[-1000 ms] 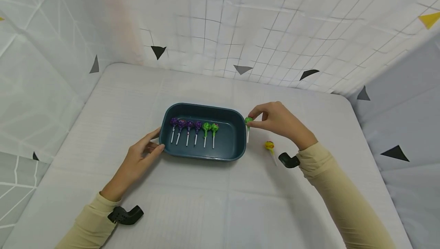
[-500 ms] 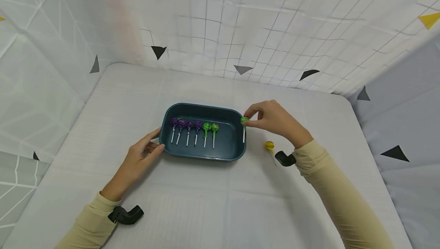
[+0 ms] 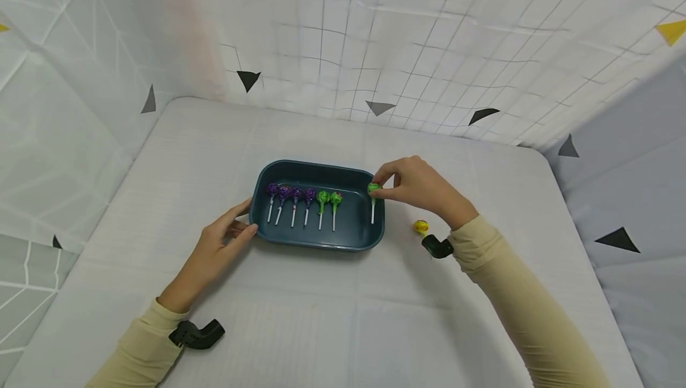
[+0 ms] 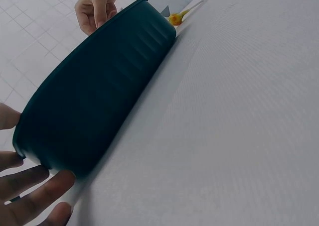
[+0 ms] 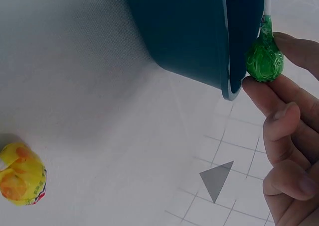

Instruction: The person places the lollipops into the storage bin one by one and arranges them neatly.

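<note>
A dark teal tray (image 3: 351, 245) stands on the table, also seen from its outer wall (image 4: 99, 91) in the left wrist view. Inside, several purple lollipops (image 3: 296, 196) and two green lollipops (image 3: 335, 199) lie in a row, sticks towards me. My left hand (image 3: 217, 248) rests against the tray's left end, its fingers (image 4: 47, 196) spread along the wall. My right hand (image 3: 423, 188) pinches another green lollipop (image 5: 265, 59) by its head between thumb and fingers. That lollipop hangs, stick down, over the tray's right end, apart from the row.
A yellow lollipop (image 3: 420, 227) lies on the white table (image 3: 300, 316) right of the tray, its stick partly hidden by the black wrist camera (image 3: 436, 247). Another black wrist camera (image 3: 197, 335) sits on the left sleeve. Patterned cloth walls (image 3: 418, 37) surround the table.
My right hand has moved left, bringing the pinched green lollipop from beside the tray's right rim to over its inside. My left hand and the row of lollipops have stayed put.
</note>
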`<control>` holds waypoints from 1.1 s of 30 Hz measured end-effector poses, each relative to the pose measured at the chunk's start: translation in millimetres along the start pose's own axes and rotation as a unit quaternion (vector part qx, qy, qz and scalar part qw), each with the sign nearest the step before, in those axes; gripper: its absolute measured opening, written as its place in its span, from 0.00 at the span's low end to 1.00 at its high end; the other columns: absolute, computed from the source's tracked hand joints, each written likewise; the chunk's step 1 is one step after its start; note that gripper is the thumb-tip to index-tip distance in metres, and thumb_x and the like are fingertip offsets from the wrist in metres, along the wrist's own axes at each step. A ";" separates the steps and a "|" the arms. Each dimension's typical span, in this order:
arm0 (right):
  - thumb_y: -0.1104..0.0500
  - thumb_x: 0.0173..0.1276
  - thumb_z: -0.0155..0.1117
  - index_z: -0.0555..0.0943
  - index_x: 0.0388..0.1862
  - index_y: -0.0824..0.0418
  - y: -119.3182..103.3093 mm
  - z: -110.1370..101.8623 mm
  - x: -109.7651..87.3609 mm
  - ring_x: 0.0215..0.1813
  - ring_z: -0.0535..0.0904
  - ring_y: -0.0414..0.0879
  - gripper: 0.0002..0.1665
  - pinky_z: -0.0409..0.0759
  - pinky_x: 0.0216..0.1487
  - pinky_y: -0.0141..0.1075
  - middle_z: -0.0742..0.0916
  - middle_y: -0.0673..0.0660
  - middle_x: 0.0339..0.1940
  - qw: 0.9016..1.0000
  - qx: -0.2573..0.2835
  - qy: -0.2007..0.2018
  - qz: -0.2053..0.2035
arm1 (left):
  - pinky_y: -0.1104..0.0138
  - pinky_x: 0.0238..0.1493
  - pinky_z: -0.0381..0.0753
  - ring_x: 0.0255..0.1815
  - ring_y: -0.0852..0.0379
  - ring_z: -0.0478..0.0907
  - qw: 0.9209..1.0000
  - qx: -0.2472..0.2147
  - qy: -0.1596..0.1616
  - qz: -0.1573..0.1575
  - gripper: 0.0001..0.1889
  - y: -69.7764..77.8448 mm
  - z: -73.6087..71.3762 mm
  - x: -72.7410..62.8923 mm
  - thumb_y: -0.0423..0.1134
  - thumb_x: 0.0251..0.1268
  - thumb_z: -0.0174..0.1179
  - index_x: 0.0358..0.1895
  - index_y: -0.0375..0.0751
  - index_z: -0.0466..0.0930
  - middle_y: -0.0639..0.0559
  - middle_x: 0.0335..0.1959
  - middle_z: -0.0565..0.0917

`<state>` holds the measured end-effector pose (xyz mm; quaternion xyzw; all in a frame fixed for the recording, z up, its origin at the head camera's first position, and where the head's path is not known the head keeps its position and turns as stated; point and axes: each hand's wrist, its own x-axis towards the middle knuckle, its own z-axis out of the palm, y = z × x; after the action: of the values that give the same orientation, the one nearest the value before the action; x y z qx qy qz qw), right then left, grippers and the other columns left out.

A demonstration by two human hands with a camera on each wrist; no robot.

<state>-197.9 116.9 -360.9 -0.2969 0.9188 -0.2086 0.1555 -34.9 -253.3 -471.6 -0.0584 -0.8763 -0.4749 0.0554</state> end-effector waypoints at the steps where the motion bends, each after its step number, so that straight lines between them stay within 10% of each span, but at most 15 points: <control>1: 0.48 0.65 0.76 0.91 0.47 0.51 -0.4 0.7 0.7 0.33 0.82 0.44 0.14 0.80 0.35 0.38 0.93 0.46 0.40 1.000 -0.001 -0.001 -0.001 | 0.70 0.53 0.81 0.48 0.58 0.84 1.000 0.001 -0.001 0.000 0.29 -0.1 0.1 0.1 0.40 0.79 0.58 0.79 0.45 0.65 0.40 0.66 0.82; 33: 0.48 0.65 0.77 0.91 0.44 0.51 -13.7 19.5 22.4 0.44 0.86 0.44 0.12 0.84 0.44 0.41 0.93 0.48 0.42 0.999 -0.036 -0.024 -0.026 | 0.74 0.52 0.79 0.47 0.64 0.82 1.000 -0.010 -0.001 -0.002 0.29 -0.7 -0.3 0.1 0.40 0.79 0.58 0.79 0.47 0.65 0.42 0.71 0.78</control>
<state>-200.7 87.4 -374.9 -0.3309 0.9137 -0.1724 0.1614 -35.1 -253.9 -472.1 -0.0579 -0.8718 -0.4835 0.0537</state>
